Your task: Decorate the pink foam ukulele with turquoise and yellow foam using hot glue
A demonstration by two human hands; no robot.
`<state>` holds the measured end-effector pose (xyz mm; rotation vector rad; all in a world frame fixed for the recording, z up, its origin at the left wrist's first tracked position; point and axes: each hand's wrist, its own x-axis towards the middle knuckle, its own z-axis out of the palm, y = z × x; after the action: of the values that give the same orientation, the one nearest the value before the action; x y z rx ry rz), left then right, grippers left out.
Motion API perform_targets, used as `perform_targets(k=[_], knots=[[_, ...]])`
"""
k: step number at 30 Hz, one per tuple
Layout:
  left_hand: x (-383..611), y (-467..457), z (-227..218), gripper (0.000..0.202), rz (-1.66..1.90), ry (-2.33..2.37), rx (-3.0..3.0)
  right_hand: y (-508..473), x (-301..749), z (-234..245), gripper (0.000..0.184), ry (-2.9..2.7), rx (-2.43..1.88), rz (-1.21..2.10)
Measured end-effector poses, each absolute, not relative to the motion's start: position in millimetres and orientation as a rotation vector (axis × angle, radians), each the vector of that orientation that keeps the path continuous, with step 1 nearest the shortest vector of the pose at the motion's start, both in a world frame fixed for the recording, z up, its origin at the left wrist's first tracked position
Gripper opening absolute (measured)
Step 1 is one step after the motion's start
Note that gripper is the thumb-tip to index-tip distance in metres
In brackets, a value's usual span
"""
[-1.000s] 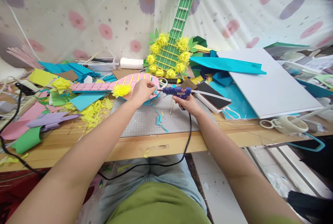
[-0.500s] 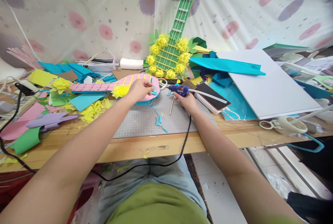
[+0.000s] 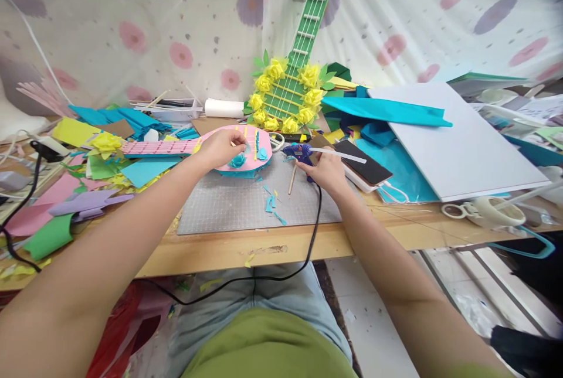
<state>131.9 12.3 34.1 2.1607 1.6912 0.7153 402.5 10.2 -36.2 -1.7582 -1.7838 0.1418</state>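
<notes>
My left hand [image 3: 223,148] is over the body of a pink paper guitar [image 3: 211,133], its thumb and fingers pinched together. Whatever is between its fingertips is too small to make out. Just below the fingers a blue paper flower [image 3: 237,160] sits on the guitar, with a flat blue paper piece [image 3: 263,154] farther right. My right hand [image 3: 326,170] grips a blue hot glue gun [image 3: 295,152], whose nozzle points left toward the guitar. A long white glue stick [image 3: 345,155] sticks out of its back. Its black cord [image 3: 317,214] hangs over the table edge.
On the grey cutting mat [image 3: 220,208] lie blue paper scraps [image 3: 270,204] and a thin wooden stick [image 3: 292,180]. A green paper guitar [image 3: 303,53] with yellow flowers leans behind. To the right are a phone [image 3: 365,162] and a white board [image 3: 457,143]; coloured paper [image 3: 90,203] is piled left.
My left hand has moved left along the pink guitar, uncovering the blue flower and blue piece and covering the yellow flower. My right hand has shifted slightly on the glue gun, turned a little.
</notes>
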Motion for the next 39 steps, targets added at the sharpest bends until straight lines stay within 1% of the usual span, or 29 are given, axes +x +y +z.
perform_targets(k=[1,3,5,7,9,12,14,17,20,24,27,30,32,35,39], knots=[[130,11,37,0.014,0.693,1.714,2.182,4,405,-31,0.038,-1.837,-1.795,0.144],[128,8,43,0.026,0.647,1.721,2.211,-7,404,-21,0.036,-1.969,-1.832,0.329],[129,6,48,0.044,0.602,1.680,2.240,-15,396,-13,0.035,-2.067,-1.701,0.571],[133,5,50,0.055,0.529,1.613,2.309,-15,381,-6,0.030,-2.057,-1.463,0.744],[138,5,50,0.060,0.439,1.571,2.394,-9,364,-2,0.028,-1.971,-1.275,0.879],[146,4,51,0.062,0.307,1.574,2.494,6,339,2,0.030,-1.901,-1.121,1.032],[150,3,52,0.061,0.238,1.600,2.519,15,327,3,0.024,-1.907,-1.079,1.076],[153,2,53,0.061,0.155,1.635,2.536,22,317,3,0.010,-1.955,-1.067,1.060],[153,2,51,0.062,0.140,1.640,2.547,23,313,4,0.002,-1.987,-1.066,1.045],[148,4,48,0.063,0.227,1.642,2.502,23,310,5,0.003,-1.954,-1.091,1.052],[141,6,47,0.061,0.396,1.647,2.449,27,310,1,0.003,-1.877,-1.155,0.986],[134,8,43,0.042,0.561,1.648,2.465,30,310,-8,0.001,-1.766,-1.256,0.921],[132,9,37,0.032,0.572,1.571,2.534,29,310,-15,0.003,-1.707,-1.321,0.890],[132,8,27,0.026,0.489,1.419,2.569,24,308,-21,0.006,-1.674,-1.398,0.823],[131,9,17,0.020,0.533,1.572,2.430,14,302,-21,0.007,-1.682,-1.461,0.779]])
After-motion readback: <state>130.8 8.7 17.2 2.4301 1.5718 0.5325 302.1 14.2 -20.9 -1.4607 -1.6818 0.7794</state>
